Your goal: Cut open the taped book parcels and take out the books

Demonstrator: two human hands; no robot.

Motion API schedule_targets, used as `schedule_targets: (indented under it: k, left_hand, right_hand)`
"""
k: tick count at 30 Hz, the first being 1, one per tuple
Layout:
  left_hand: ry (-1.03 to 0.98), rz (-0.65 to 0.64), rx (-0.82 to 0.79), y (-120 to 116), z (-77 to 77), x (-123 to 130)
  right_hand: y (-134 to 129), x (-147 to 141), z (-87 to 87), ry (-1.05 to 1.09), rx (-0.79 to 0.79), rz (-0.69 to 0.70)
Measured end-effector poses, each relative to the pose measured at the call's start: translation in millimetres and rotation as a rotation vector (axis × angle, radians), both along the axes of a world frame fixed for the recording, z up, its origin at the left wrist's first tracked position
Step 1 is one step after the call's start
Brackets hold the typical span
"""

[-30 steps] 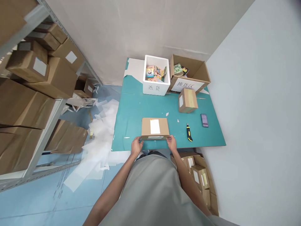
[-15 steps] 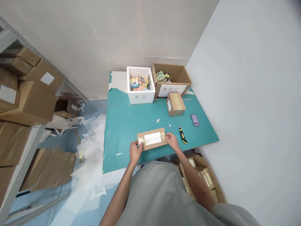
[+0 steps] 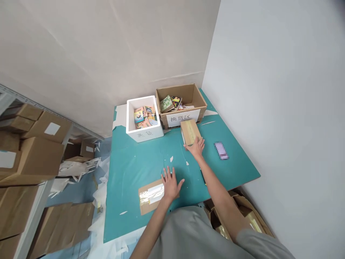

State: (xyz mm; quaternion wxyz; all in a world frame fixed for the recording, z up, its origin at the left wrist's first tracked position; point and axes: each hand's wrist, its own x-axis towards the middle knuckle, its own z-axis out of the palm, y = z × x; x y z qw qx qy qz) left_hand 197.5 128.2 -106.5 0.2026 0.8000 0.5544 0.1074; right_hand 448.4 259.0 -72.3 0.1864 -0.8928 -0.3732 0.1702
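My right hand (image 3: pixel 196 146) is on the near end of a small taped cardboard box (image 3: pixel 191 131), thumb at its left edge and fingers at its right. The box stands in front of the larger carton. My left hand (image 3: pixel 170 184), fingers spread, is over the right end of a flat cardboard package (image 3: pixel 145 207). Clear tape and a white label show on the package, and the hand covers part of it. A utility knife (image 3: pixel 203 177) is mostly hidden behind my right forearm.
A white foam box (image 3: pixel 145 135) of small booklets and an open carton (image 3: pixel 202 108) with books stand at the back of the green table (image 3: pixel 121 180). A blurred-out phone-like object (image 3: pixel 221 150) lies right. Shelved boxes (image 3: pixel 40 154) are left; a carton (image 3: pixel 250 212) sits below the table.
Both hands have left the package's ends. My right hand has moved forward onto the small box; my left has opened over the package's right part. The view has shifted.
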Motion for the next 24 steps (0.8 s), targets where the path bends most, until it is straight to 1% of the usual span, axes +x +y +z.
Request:
schedule_targets:
  k: [2,4,7,9,11,14,18,21,23,24]
  left_hand:
    - [0.047,-0.023,-0.009,-1,-7.7,8]
    - [0.054,-0.014,-0.013,0,-11.3,11]
    - [0.04,0.056,-0.012,-1,-9.6,13]
    - [0.029,0.085,-0.01,-4,-6.6,16]
    - [0.032,0.095,-0.011,-7,-4.1,18]
    - [0.065,0.105,-0.008,-10,-2.7,20]
    - [0.091,0.093,0.006,-10,-3.7,20]
    - [0.078,0.102,0.007,-9,-3.3,20]
    - [0.06,0.117,-0.005,-9,-2.0,21]
    - [0.051,0.123,-0.014,-9,-1.2,22]
  right_hand:
    - [13,6,-8.6,0.036,-0.024,-0.006]
    - [19,7,-18.4,0.053,0.029,-0.025]
    - [19,0,-31.6,0.052,0.164,-0.036]
    - [16,-11,-38.4,0.042,0.212,0.007]
    - [15,-26,-43.2,0.037,0.22,0.078]
    - [21,-54,-45.7,0.056,0.213,0.153]
    - [43,-81,-39.7,0.131,0.201,0.159]
    - [52,-84,-36.7,0.183,0.216,0.17]
    - [43,-74,-42.2,0.196,0.233,0.239]
    - [33,-66,-48.0,0.195,0.236,0.271]
